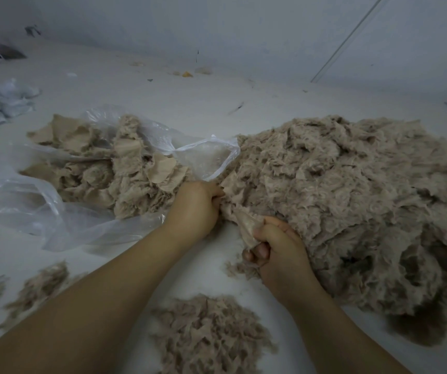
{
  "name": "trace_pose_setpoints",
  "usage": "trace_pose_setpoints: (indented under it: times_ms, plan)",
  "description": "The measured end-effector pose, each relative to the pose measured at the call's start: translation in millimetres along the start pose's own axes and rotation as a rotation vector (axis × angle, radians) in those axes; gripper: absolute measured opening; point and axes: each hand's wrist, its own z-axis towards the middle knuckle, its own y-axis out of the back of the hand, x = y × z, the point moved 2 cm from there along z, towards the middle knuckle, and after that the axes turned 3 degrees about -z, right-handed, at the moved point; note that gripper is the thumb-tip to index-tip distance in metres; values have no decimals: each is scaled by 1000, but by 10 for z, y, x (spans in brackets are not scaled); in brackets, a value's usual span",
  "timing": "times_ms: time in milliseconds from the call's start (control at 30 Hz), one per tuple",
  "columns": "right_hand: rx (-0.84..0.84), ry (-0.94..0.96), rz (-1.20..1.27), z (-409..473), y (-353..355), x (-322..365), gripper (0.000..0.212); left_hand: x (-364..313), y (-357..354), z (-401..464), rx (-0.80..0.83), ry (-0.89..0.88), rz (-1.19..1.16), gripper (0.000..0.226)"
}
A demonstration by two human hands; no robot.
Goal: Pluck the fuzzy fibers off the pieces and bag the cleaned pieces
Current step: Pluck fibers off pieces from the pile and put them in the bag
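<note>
A large heap of beige fuzzy fabric pieces (352, 198) covers the right side of the white surface. A clear plastic bag (55, 211) lies open at the left, with beige pieces (114, 168) piled in and on it. My left hand (195, 206) grips the far end of one beige piece (244, 225) at the edge of the heap. My right hand (276, 247) grips the near end of the same piece, fingers curled round it. The piece is stretched between both hands.
Loose tufts of plucked fibre lie near me: a mound (209, 333) at the front centre and smaller clumps (44, 284) at the front left. Crumpled white plastic (3, 101) sits at the far left. A grey wall (244, 31) rises behind the surface.
</note>
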Motion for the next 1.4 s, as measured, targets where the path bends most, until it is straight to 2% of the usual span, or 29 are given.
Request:
trace_pose_setpoints:
  times_ms: [100, 167, 200, 300, 333, 400, 467, 567, 700, 767, 833, 867, 933, 1000, 1100, 1167, 1300, 1400]
  plan:
    - [18, 13, -13, 8, -8, -8, 23, 25, 73, -47, -29, 15, 7, 32]
    - [38, 19, -2, 16, -11, -12, 21, -54, 165, -101, -53, -47, -84, 47]
    - [50, 19, 8, 21, -12, -15, 19, -103, 187, -133, -14, -88, -164, 51]
    - [70, 25, 27, 29, -18, -24, 12, -200, 126, -218, 217, -107, -389, 38]
    - [70, 26, 29, 30, -23, -26, 13, -195, 84, -228, 264, -104, -377, 27]
    - [57, 28, 37, 30, -30, -29, 29, -122, -1, -226, 267, -102, -280, 14]
    - [28, 10, 67, 27, -20, -22, 31, -67, -58, -204, 231, -54, -258, 14]
    - [34, 5, 104, 9, 1, -4, 13, -90, -114, -161, 192, 2, -273, 22]
    - [44, 5, 119, -6, 8, 0, 19, -125, -97, -138, 193, -10, -285, 36]
    - [57, 10, 107, -3, -3, 0, 20, -134, -48, -167, 109, 130, -389, 42]
    - [71, 14, 71, 2, -10, -6, 12, -157, 7, -220, 35, 318, -646, 27]
    - [83, 20, 48, 4, -15, -3, 8, -169, 25, -239, 71, 388, -795, 14]
    - [104, 41, -25, 7, -6, -6, 14, -193, 36, -286, 255, 486, -981, 36]
    - [109, 58, -70, 3, -15, 1, 13, -219, 60, -324, 341, 514, -1070, 39]
    - [88, 53, -51, -7, -27, 6, 7, -159, 81, -350, 262, 560, -1151, 14]
    - [68, 43, -20, -6, -26, 7, 11, -96, 95, -382, 250, 563, -1130, 10]
    - [18, 36, -17, 3, -16, 1, 16, -51, 133, -438, 267, 580, -1204, 12]
    - [8, 42, -26, 11, -12, -5, 16, -110, 153, -452, 276, 604, -1244, 28]
